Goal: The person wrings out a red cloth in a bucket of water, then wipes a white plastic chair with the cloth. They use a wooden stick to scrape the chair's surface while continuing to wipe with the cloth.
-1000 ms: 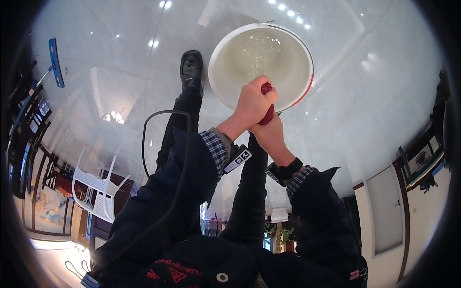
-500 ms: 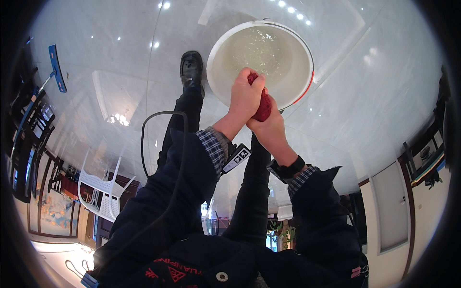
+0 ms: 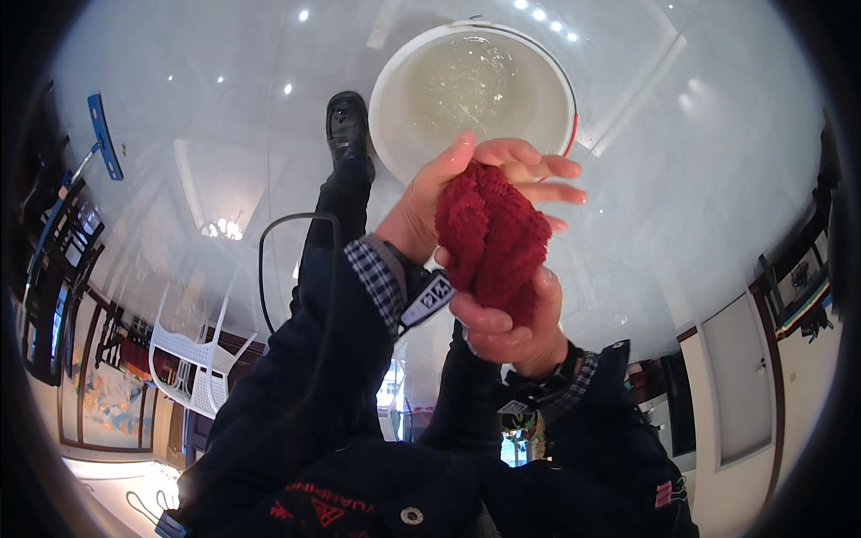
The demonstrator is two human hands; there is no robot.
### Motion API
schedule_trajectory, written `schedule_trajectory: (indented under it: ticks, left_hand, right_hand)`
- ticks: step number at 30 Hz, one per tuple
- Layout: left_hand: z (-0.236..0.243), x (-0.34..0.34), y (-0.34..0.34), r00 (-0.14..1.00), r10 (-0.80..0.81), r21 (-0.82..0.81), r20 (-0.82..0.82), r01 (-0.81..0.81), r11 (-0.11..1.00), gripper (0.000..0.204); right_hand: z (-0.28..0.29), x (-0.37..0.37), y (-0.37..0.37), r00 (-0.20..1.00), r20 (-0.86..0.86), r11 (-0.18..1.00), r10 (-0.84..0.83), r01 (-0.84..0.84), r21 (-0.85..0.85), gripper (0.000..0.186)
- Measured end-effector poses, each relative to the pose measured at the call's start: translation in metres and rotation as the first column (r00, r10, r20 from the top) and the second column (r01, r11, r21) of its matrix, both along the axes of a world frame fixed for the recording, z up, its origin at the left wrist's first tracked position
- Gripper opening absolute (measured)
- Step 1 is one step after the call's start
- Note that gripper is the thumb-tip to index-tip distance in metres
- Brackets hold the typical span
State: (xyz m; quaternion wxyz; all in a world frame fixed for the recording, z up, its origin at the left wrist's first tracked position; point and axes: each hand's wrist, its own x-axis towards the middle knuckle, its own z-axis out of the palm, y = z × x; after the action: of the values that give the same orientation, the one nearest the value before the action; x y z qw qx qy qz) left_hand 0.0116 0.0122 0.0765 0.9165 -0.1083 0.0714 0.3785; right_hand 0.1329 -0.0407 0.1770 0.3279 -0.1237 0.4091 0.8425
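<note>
Glossy gray floor tiles (image 3: 664, 233) surround a white bucket (image 3: 395, 125) of water as a person holds a dark red cloth (image 3: 493, 233) on the body side of its rim. Wrung into a tight roll between two fists half a second earlier, the cloth is now loosened into a broad bundle, closer to the body. The left hand (image 3: 423, 204) is spread, fingers extended behind the cloth; the right hand (image 3: 516, 339) grips its lower end. Tile stretches rightward from the bucket; a black shoe (image 3: 347, 125) stands just beside its left edge.
</note>
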Motion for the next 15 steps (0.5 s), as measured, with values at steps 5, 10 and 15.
schedule_trajectory:
  ticks: [5, 10, 15]
  left_hand:
    - [0.009, 0.021, -0.014, 0.94, 0.173, -0.108, 0.293, -0.147, 0.983, 0.07]
    - [0.009, 0.01, -0.012, 0.999, -0.05, -0.102, -0.003, 0.05, 0.994, 0.034]
    - [0.012, 0.0, 0.003, 0.892, -0.404, -0.294, -0.204, 0.338, 0.894, 0.022]
  right_hand:
    - [-0.021, -0.023, -0.007, 0.822, -0.344, 0.854, -0.454, 0.511, 0.095, 0.086]
    - [-0.004, -0.001, -0.008, 0.96, 0.174, 0.975, -0.219, 0.208, 0.081, 0.065]
    - [0.004, 0.025, 0.002, 0.793, 0.466, 0.915, 0.394, -0.386, -0.116, 0.036]
